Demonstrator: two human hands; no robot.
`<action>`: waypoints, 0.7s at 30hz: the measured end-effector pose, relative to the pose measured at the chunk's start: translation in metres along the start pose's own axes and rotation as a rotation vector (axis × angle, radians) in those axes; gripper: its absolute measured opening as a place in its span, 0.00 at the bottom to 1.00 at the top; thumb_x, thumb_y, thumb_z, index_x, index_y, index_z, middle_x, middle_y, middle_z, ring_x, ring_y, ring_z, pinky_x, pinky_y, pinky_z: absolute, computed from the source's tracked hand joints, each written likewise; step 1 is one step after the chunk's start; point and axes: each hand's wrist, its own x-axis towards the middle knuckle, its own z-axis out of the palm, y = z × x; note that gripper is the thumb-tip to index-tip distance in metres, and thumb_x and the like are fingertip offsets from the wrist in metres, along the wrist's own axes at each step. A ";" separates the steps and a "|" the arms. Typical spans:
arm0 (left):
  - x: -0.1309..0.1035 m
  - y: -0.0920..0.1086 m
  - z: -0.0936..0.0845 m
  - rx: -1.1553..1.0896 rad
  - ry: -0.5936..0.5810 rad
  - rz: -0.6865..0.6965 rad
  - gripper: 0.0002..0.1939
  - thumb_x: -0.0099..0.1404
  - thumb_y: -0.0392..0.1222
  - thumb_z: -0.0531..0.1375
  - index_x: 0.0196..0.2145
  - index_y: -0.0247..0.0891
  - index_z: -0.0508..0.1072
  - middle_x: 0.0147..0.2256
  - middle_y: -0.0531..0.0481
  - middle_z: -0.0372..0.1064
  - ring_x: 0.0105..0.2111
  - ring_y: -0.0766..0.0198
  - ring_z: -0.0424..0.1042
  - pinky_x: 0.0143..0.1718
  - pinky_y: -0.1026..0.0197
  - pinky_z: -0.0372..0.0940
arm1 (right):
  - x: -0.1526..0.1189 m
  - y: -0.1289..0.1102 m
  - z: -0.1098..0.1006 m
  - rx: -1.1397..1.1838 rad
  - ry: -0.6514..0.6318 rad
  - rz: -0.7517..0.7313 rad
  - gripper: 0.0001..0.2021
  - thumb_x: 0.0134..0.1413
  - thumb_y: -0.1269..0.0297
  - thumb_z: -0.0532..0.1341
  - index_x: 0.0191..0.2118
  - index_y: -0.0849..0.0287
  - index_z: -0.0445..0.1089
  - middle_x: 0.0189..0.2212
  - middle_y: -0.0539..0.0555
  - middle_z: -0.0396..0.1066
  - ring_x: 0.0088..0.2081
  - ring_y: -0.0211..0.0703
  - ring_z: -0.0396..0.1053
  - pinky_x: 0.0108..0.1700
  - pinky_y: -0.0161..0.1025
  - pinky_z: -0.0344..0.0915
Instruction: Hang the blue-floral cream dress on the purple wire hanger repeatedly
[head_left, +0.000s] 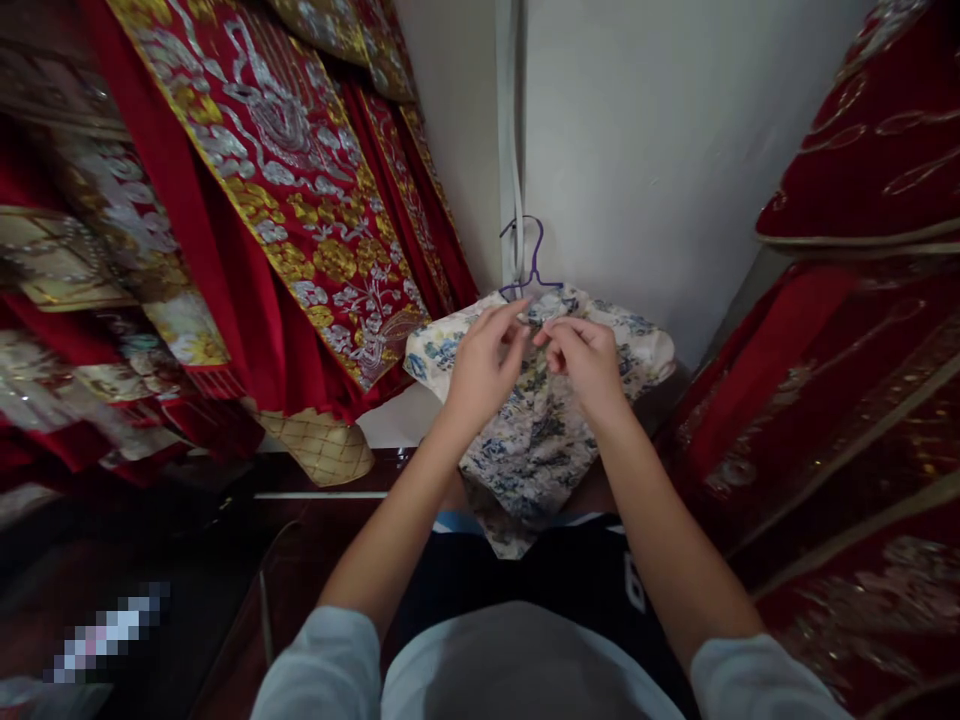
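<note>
A cream shirt with blue and green floral print [525, 470] hangs in front of me on a purple hanger [535, 262]. Both my hands are at its neckline, close to each other just below the hanger. My left hand [486, 362] is curved, with a gap between thumb and fingers, and I see nothing held in it. On the other side, my right hand [585, 365] has its fingers bent together in a pinch by the collar; whatever is between the fingertips is too small to make out. The shirt's lower end reaches down to my lap.
Red garments with gold and silver embroidery [300, 170] hang at the left. More dark red embroidered cloth [840, 400] hangs close on the right. Behind the hanger are a pale wall [645, 150] and a vertical white strip with a cable [510, 130].
</note>
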 end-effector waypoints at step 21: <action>-0.033 -0.111 -0.067 -0.815 0.629 -0.808 0.17 0.72 0.30 0.43 0.30 0.37 0.66 0.29 0.47 0.69 0.37 0.61 0.71 0.49 0.51 0.66 | -0.079 0.073 0.007 -0.047 -0.055 0.239 0.11 0.48 0.61 0.57 0.21 0.58 0.70 0.11 0.45 0.58 0.16 0.35 0.55 0.21 0.34 0.50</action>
